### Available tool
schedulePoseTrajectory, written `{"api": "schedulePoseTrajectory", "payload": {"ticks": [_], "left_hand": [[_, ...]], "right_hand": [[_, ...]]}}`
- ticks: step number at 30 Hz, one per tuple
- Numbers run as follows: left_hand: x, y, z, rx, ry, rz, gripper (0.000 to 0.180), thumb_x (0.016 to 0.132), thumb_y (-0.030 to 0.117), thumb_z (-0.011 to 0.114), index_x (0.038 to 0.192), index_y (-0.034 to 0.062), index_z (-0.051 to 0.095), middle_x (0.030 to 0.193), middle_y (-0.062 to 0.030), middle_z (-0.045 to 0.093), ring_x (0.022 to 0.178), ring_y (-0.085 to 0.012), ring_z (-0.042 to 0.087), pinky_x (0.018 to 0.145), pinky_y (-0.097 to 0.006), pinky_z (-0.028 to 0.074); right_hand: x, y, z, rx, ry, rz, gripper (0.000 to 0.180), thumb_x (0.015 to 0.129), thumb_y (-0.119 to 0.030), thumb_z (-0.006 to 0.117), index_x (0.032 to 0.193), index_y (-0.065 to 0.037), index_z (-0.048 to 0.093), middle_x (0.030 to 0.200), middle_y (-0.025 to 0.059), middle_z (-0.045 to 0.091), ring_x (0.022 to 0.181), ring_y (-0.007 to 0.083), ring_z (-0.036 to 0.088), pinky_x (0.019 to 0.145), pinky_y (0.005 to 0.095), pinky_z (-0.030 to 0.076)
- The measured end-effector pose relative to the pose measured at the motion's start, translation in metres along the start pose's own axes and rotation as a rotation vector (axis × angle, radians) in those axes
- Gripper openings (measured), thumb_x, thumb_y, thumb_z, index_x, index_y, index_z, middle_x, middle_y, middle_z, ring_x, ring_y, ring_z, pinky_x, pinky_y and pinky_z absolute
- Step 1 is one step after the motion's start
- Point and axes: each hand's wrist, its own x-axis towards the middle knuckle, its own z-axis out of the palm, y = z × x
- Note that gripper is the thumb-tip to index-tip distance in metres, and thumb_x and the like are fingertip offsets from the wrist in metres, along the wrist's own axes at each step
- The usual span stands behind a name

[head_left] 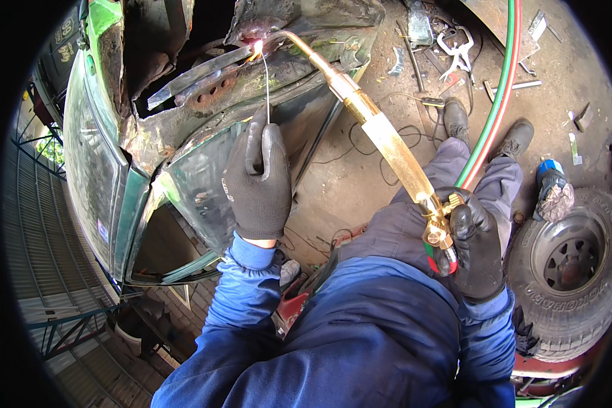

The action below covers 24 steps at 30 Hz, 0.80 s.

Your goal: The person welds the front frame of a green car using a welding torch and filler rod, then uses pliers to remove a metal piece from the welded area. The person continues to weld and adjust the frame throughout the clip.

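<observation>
My left hand [258,178], in a dark glove, pinches a thin filler rod [267,88] that points up to the metal edge. My right hand [477,248], also gloved, is closed around the rear of a brass gas torch [387,139], near its valve knobs. The torch's bent copper tip reaches the rusty car body panel [217,95], where a small bright flame [258,47] glows. The rod's far end meets that flame. Green and red hoses [500,95] run from the torch.
Locking pliers [457,51] and scattered metal scraps lie on the concrete floor beyond my boots [513,139]. A wheel with a tyre [564,272] is at the right, next to a blue-capped bottle [551,180]. The green car's windshield [92,163] stands at the left.
</observation>
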Motion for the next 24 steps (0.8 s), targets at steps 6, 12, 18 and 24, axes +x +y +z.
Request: {"api": "schedulePoseTrajectory", "payload": {"ticks": [6, 12, 18, 24], "left_hand": [[0.0007, -0.0002, 0.0012, -0.003, 0.013, 0.021, 0.032, 0.108, 0.011, 0.069, 0.137, -0.0006, 0.076, 0.120, -0.0225, 0.080, 0.109, -0.0280, 0.078, 0.097, -0.039, 0.058], [0.0020, 0.0027, 0.0004, 0.022, 0.024, 0.041, 0.032, 0.108, 0.010, 0.069, 0.137, -0.0003, 0.076, 0.118, -0.0222, 0.080, 0.107, -0.0274, 0.078, 0.096, -0.038, 0.058], [0.0013, -0.0003, 0.0030, -0.008, 0.043, 0.036, 0.031, 0.107, 0.011, 0.070, 0.136, -0.0005, 0.077, 0.116, -0.0220, 0.081, 0.105, -0.0277, 0.078, 0.095, -0.038, 0.058], [0.0016, -0.0063, 0.0058, -0.023, 0.064, 0.067, 0.031, 0.107, 0.013, 0.071, 0.135, -0.0002, 0.077, 0.116, -0.0224, 0.080, 0.106, -0.0307, 0.078, 0.096, -0.040, 0.058]], "right_hand": [[-0.0016, -0.0030, 0.0013, 0.016, -0.004, 0.010, 0.062, 0.110, -0.055, 0.064, 0.126, 0.005, 0.062, 0.073, 0.0062, 0.065, 0.044, 0.0104, 0.053, 0.042, 0.0248, 0.042], [-0.0008, -0.0033, 0.0008, 0.005, -0.001, -0.001, 0.063, 0.109, -0.057, 0.065, 0.124, 0.004, 0.062, 0.073, 0.0057, 0.065, 0.044, 0.0102, 0.053, 0.042, 0.0247, 0.041], [-0.0016, -0.0052, 0.0007, -0.019, 0.010, 0.008, 0.065, 0.109, -0.059, 0.063, 0.125, 0.004, 0.062, 0.074, 0.0055, 0.066, 0.045, 0.0096, 0.053, 0.042, 0.0238, 0.041], [-0.0004, -0.0074, 0.0016, -0.038, 0.003, 0.003, 0.065, 0.110, -0.059, 0.062, 0.129, 0.004, 0.063, 0.076, 0.0050, 0.066, 0.046, 0.0081, 0.053, 0.043, 0.0228, 0.041]]}}
